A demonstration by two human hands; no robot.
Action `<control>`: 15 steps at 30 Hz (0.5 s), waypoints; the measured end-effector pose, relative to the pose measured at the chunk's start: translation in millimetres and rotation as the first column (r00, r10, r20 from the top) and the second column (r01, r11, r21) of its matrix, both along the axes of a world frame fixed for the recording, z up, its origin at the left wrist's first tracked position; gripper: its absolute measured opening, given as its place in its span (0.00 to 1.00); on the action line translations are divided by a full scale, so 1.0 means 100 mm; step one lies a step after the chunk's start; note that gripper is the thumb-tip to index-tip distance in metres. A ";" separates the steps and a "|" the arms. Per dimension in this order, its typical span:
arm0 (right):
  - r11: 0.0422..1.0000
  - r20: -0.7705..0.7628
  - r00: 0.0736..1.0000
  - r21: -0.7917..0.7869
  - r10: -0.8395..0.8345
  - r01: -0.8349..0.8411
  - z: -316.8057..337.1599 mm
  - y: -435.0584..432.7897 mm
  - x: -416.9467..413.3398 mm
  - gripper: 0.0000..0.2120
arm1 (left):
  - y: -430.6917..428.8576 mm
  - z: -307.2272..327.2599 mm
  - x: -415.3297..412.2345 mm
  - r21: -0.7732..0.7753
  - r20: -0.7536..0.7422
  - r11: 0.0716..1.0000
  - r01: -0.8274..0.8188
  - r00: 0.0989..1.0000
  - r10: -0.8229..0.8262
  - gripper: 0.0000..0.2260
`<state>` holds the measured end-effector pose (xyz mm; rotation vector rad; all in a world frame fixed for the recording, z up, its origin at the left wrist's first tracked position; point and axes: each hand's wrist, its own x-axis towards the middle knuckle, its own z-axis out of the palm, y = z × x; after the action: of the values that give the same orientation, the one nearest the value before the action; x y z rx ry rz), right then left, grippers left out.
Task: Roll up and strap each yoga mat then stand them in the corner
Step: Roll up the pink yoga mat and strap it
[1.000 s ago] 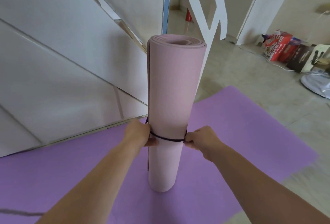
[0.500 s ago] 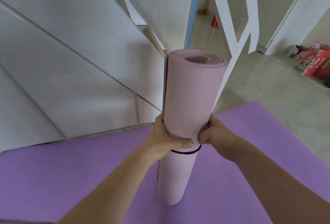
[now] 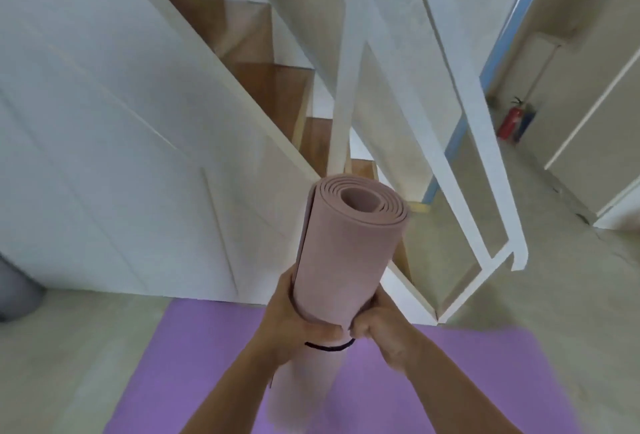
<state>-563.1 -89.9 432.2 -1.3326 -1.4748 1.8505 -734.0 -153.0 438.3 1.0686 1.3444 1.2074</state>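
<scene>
View: head camera, looking down past both forearms.
Task thing: the pink roll (image 3: pixel 349 253) is upright, slightly tilted, above the near part of the purple mat (image 3: pixel 214 364). Its lower end is blurred, so I cannot tell whether it touches that mat.
Strap: a thin black strap (image 3: pixel 329 347) rings the roll just below the hands.
Left hand (image 3: pixel 294 326): fingers curled round the roll's left side, holding it.
Right hand (image 3: pixel 381 326): fingers curled round the roll's right side, holding it, knuckles almost meeting the left hand's.
Step in hand: rolled and strapped, this one looks ready to be carried to the corner.
Next move: calls for a firm two-handed hold and setting the roll flat on its end against a wall. The purple mat, lying unrolled, waits its turn.
Containers: none shows; the roll's hollow core looks empty.
Beyond the purple mat: a staircase (image 3: pixel 263 87) and white railing (image 3: pixel 467 156); a red fire extinguisher (image 3: pixel 509 122) stands well beyond to the right.
</scene>
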 end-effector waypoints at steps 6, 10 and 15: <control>0.975 0.049 0.976 0.053 0.213 -0.216 1.93 -0.55 -1.17 0.44 | -0.98 1.77 -1.01 -0.009 -0.065 0.973 -0.231 0.971 0.230 0.47; 0.924 0.014 0.932 0.127 0.362 -0.361 2.81 -1.00 -2.05 0.43 | -1.59 2.58 -1.76 0.041 -0.133 0.925 -0.378 0.915 0.380 0.45; 0.855 -0.045 0.871 0.223 0.489 -0.468 3.32 -1.36 -2.97 0.40 | -2.07 3.12 -2.46 0.142 -0.123 0.824 -0.548 0.816 0.564 0.46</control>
<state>-860.2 -225.8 764.1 -0.8047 -2.0174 1.9432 -980.0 -360.5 750.3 0.8737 1.8203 1.6585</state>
